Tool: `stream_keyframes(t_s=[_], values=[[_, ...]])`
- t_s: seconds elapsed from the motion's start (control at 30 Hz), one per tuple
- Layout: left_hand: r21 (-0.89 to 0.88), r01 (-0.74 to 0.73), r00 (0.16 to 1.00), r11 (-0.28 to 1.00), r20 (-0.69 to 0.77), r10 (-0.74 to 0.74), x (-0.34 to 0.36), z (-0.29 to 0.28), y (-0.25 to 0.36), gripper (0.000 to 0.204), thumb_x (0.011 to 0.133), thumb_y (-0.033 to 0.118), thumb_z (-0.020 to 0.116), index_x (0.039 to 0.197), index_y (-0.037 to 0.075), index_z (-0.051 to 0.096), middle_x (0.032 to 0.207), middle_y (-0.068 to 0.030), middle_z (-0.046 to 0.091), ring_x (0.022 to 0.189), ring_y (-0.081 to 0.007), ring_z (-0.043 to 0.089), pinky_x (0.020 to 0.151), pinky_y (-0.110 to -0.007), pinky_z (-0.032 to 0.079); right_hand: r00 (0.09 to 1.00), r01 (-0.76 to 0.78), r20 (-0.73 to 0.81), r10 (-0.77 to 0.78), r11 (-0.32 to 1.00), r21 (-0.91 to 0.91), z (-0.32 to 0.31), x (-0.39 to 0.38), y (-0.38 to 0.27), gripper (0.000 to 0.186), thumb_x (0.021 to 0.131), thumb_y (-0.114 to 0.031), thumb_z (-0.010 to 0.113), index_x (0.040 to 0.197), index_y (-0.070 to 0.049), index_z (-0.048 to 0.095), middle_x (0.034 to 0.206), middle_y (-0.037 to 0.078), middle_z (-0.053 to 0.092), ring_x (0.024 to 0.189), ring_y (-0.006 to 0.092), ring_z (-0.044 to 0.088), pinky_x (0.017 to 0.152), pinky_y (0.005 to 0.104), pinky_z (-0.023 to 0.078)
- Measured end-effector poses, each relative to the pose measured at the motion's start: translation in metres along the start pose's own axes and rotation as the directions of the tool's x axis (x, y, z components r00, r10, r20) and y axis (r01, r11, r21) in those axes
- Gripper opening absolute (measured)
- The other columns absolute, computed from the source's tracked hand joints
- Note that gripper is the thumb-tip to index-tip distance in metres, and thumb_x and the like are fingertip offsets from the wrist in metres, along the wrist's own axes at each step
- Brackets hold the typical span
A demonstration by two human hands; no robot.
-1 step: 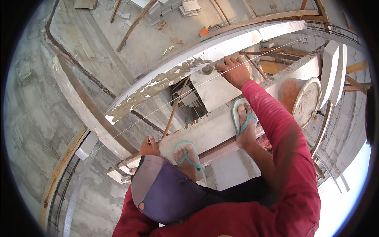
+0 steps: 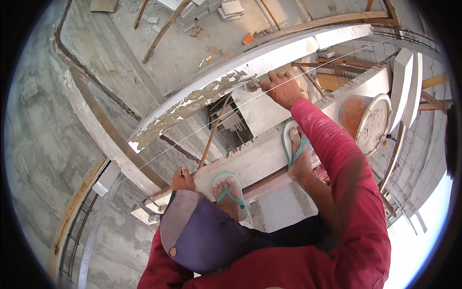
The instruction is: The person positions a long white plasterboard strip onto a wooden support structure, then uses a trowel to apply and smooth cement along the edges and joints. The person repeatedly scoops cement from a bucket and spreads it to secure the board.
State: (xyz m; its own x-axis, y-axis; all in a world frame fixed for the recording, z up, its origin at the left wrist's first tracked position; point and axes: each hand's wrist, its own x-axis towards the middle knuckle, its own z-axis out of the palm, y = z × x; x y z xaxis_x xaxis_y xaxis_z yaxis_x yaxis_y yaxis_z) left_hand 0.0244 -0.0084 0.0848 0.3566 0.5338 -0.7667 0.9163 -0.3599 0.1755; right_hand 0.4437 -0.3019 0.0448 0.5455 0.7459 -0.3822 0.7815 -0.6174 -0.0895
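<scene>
My right hand [image 2: 284, 90] is closed round the handle of a small trowel [image 2: 252, 85], seen nearly edge-on. The trowel is at the edge of a long white block course [image 2: 284, 50], where patchy grey mortar [image 2: 185, 98] runs along its near side. A thin taut string [image 2: 192, 133] crosses just in front of that hand. At the lower left, my left hand [image 2: 182, 179] is curled over the end of a pale plank [image 2: 264, 153]. My feet, in green-strapped flip-flops [image 2: 231, 190], stand on this plank.
An orange bucket [image 2: 353, 113] with a mortar-crusted rim sits to the right, beside upright white blocks [image 2: 403, 86]. Between plank and blocks gapes a dark opening [image 2: 233, 130] crossed by a wooden stick [image 2: 214, 130]. Stacked tiles [image 2: 231, 9] lie on the floor far below.
My right hand and the trowel have shifted slightly left and nearer to me. My left hand stays put on the plank.
</scene>
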Motion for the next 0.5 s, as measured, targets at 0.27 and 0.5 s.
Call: stream_keyframes(t_s=[0.27, 0.5], values=[[0.110, 0.042, 0.993, 0.993, -0.113, -0.030, 0.008, 0.011, 0.011, 0.047, 0.106, 0.041, 0.045, 0.124, 0.007, 0.072, 0.113, -0.0257, 0.073, 0.112, -0.0475, 0.067, 0.097, -0.053, 0.051, 1.000, -0.019, 0.001, 0.019, 1.000, 0.000, 0.002, 0.008, 0.001, 0.020, 0.098, -0.026, 0.062, 0.115, -0.029, 0.073, 0.109, 0.008, 0.061, 0.100, 0.0255, 0.070, 0.084, 0.0420, 0.053], [0.051, -0.086, 0.986, 0.995, -0.138, 0.092, 0.010, 0.014, -0.003, 0.042, 0.104, 0.044, 0.049, 0.114, 0.012, 0.074, 0.104, -0.0244, 0.075, 0.100, -0.0482, 0.070, 0.085, -0.055, 0.053, 0.977, 0.151, -0.143, -0.160, 0.986, -0.072, 0.004, 0.048, -0.028, 0.019, 0.098, -0.025, 0.061, 0.110, -0.029, 0.075, 0.109, 0.005, 0.060, 0.103, 0.0217, 0.067, 0.088, 0.0403, 0.048]])
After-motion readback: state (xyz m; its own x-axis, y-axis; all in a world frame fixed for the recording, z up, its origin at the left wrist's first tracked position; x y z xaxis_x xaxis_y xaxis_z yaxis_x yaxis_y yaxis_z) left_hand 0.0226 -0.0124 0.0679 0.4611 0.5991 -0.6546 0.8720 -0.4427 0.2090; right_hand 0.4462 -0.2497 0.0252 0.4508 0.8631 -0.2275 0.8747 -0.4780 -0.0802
